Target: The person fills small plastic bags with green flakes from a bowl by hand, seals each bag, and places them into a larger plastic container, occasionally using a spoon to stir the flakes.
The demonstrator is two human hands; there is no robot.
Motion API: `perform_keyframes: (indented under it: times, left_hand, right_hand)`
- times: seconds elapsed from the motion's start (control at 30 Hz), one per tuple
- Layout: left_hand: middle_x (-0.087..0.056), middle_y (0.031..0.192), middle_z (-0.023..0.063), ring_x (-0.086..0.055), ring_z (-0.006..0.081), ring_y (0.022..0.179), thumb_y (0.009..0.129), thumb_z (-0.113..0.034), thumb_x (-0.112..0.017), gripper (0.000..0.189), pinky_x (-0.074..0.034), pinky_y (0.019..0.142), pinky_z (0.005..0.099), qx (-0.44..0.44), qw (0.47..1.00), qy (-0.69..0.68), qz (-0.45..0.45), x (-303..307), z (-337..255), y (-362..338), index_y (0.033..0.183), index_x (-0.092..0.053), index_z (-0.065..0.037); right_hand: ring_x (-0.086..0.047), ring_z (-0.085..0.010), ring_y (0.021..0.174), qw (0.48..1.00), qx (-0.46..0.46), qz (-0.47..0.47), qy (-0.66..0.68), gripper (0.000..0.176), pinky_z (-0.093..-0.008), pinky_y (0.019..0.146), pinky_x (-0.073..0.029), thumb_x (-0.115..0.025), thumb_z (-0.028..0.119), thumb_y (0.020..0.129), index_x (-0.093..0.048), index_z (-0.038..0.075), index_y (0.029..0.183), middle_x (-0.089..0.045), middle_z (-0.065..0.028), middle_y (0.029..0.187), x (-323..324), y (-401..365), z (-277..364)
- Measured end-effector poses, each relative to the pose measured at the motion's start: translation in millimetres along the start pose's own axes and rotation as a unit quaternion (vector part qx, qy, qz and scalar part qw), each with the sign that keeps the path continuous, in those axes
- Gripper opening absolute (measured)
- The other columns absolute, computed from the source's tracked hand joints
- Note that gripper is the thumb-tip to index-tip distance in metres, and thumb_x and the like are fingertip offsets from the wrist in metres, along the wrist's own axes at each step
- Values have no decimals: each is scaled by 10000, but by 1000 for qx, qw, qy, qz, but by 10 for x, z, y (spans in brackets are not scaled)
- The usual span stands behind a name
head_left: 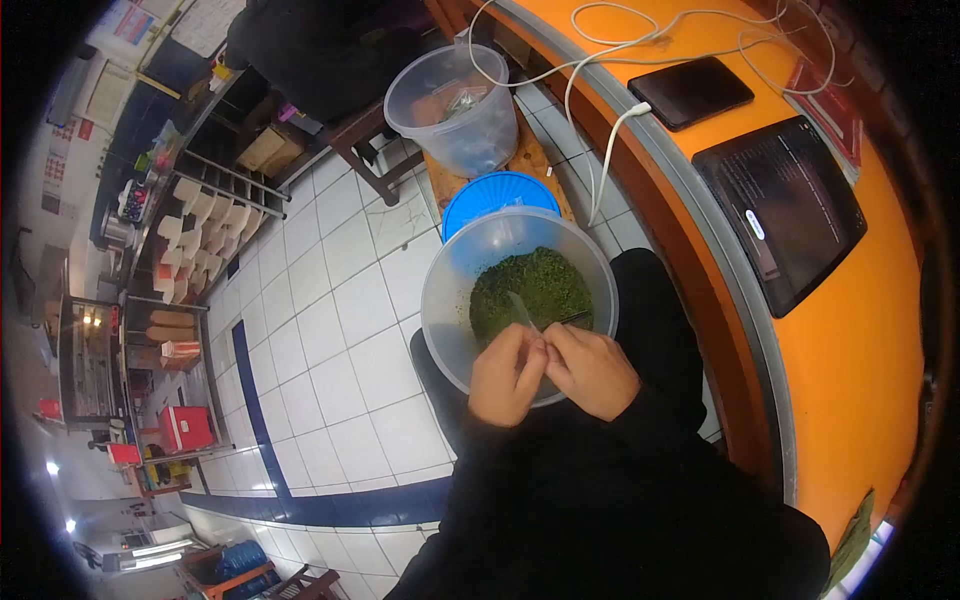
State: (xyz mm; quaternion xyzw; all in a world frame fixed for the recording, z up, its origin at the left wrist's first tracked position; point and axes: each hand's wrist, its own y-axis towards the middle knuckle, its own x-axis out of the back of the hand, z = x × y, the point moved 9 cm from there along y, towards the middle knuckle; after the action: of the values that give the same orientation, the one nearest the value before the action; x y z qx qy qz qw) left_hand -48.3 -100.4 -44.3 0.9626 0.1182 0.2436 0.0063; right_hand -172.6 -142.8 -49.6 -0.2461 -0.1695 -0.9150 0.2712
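Note:
A clear plastic tub [450, 335] rests at my lap, with chopped green herb-like material [535, 285] inside. Over its near side, my left hand [507, 375] and my right hand [592, 370] meet at the fingertips, both pinched closed. Between them a small, thin, translucent piece [522, 309] sticks up, perhaps a little plastic bag; which hand grips it more is unclear. A dark, thin object [575, 318] lies on the green material beside my right fingers. Touching the tub's far side is a round blue lid [497, 193].
Beyond the lid, another clear tub [455, 110] stands on a wooden bench [440, 185]. The orange counter [850, 330] at right holds a phone [690, 92], a tablet [780, 210] and white cables. A person in dark clothes [310, 50] is at the top. Shelves line the left.

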Motion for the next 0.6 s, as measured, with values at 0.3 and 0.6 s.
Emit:
perform_keyframes:
  times: [0.3, 0.6]
  left_hand:
    - [-583, 794, 173, -574, 326, 652, 928, -56, -626, 75, -470, 619, 395, -78, 994, 47, -67, 126, -216, -46, 900, -604, 10]
    - [-565, 711, 162, -549, 258, 609, 881, -60, -636, 104, -450, 592, 382, -6, 995, 45, -86, 169, -110, -69, 836, -585, 19]
  right_hand:
    - [-644, -305, 756, 993, 49, -60, -94, 152, -443, 626, -523, -698, 148, 876, -573, 63, 860, -617, -94, 769, 92, -9, 261]
    - [-639, -303, 723, 986, 27, -127, -103, 165, -434, 620, -519, -719, 122, 841, -565, 65, 849, -619, -85, 759, 391, 91, 263]
